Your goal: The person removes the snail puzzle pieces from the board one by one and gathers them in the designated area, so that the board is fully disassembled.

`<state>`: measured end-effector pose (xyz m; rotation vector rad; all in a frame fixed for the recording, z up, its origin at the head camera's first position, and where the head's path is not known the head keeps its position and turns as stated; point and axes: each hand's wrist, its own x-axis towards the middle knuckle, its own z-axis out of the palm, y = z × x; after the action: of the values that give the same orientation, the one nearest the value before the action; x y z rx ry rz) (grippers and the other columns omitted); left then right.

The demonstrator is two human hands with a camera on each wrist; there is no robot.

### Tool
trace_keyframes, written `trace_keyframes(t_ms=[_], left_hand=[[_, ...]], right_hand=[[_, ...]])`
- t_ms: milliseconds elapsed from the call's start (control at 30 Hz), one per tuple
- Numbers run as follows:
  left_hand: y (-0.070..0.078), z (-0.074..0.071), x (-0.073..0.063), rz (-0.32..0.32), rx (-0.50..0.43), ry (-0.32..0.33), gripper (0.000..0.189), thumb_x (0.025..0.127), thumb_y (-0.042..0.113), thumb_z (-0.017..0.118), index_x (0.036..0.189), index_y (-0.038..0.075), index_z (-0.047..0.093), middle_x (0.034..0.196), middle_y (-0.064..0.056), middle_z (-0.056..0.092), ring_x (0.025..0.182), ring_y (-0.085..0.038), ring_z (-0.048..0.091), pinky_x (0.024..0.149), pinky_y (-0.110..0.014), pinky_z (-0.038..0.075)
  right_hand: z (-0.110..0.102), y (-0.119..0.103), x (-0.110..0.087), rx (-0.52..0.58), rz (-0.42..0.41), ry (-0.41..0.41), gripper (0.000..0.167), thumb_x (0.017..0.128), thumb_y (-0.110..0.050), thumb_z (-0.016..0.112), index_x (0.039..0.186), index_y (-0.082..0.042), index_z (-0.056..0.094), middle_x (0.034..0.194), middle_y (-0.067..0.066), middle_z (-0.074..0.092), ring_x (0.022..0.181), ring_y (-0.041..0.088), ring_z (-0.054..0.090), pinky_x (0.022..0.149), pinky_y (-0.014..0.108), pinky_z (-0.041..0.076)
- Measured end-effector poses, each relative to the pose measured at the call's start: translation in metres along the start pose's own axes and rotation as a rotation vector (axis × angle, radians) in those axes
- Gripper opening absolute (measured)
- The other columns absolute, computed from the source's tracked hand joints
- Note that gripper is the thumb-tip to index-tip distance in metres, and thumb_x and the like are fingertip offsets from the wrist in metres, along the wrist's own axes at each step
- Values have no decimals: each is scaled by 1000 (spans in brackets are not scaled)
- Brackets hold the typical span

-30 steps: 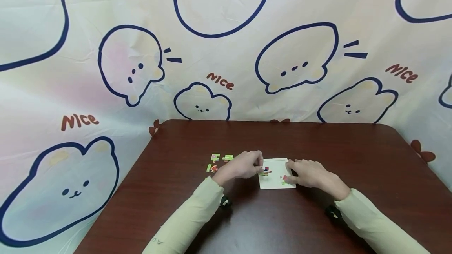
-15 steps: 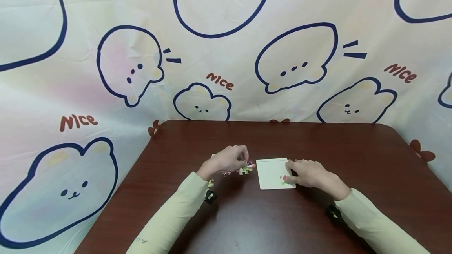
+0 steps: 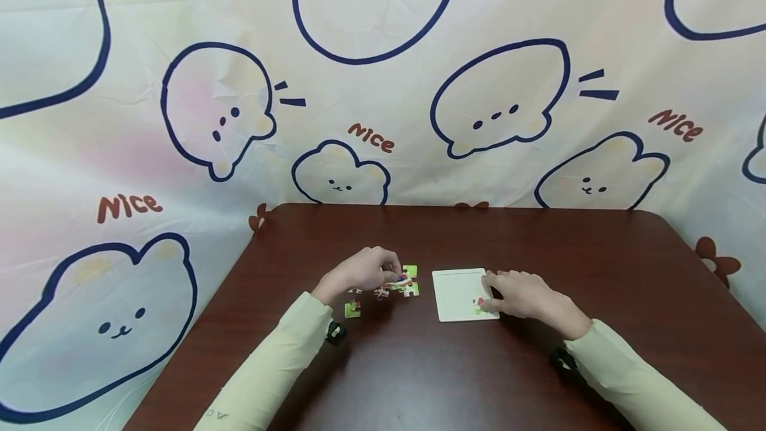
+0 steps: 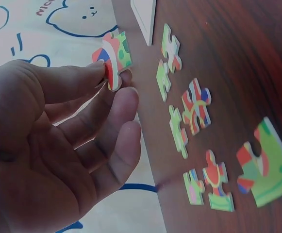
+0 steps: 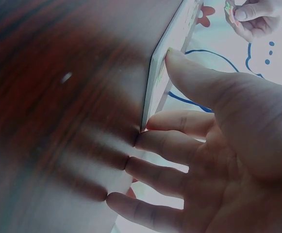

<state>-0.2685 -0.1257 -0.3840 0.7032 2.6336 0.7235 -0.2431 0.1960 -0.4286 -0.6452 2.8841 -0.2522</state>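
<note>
Thumb and fingertips of my left hand [image 3: 365, 270] pinch a jigsaw puzzle piece [image 4: 112, 58] with red, white, blue and green print, raised above the table. Several loose puzzle pieces [image 4: 196, 107] lie under and beside that hand. To their right is a flat white puzzle tray [image 3: 456, 288]. One small printed piece [image 3: 479, 307] sits at its lower right corner, partly covered by the right thumb. My right hand [image 3: 523, 294] rests at the tray's right edge, thumb on its top and straight fingers touching the edge and the tabletop.
A dark brown wooden table [image 3: 455, 378] carries everything. One green piece [image 3: 352, 310] lies nearest the front, by the left wrist. Behind the table hangs a pale cloth [image 3: 413, 98] with cartoon bears.
My left hand has moved left from over the tray to the loose pieces, and holds a piece now. The printed piece seen earlier at the tray's left side is gone from there. My right hand stays put.
</note>
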Motion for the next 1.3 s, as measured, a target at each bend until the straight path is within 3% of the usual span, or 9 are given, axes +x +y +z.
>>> trace_keyframes(t_ms=[367,633,800,1067,1300], left_hand=[[-6,-2,-14,-17,9,-67,10,96,14,63,89,13,69,78,1,62,64,-12,50,59,-27,42],[-16,4,-23,-62,41,-107,11,95,11,63,86,14,68,79,-1,60,62,-12,50,56,-27,43],[-22,9,-25,-69,16,-113,11,94,9,64,84,13,67,77,-1,59,63,-13,50,56,-27,42],[-26,19,-25,6,54,-88,12,93,3,63,83,9,67,78,-4,61,64,-11,47,59,-26,40],[-22,22,-23,32,197,-28,5,91,9,68,87,10,69,81,0,64,68,-10,50,62,-26,42]], right_hand=[[-3,0,-1,-4,-9,-5,26,88,-42,71,84,-22,55,74,-1,51,63,15,44,52,31,32],[-2,1,1,0,-14,-5,26,87,-41,71,87,-20,57,71,-2,48,62,15,44,52,31,32],[0,4,1,-11,-13,2,27,87,-42,71,85,-21,55,69,-2,47,61,15,44,51,31,32],[1,4,0,8,-17,4,25,87,-39,72,88,-19,57,69,-1,47,60,15,44,51,31,32],[-2,3,0,0,-6,-2,25,87,-40,72,88,-19,57,69,-1,48,60,15,45,51,30,32]])
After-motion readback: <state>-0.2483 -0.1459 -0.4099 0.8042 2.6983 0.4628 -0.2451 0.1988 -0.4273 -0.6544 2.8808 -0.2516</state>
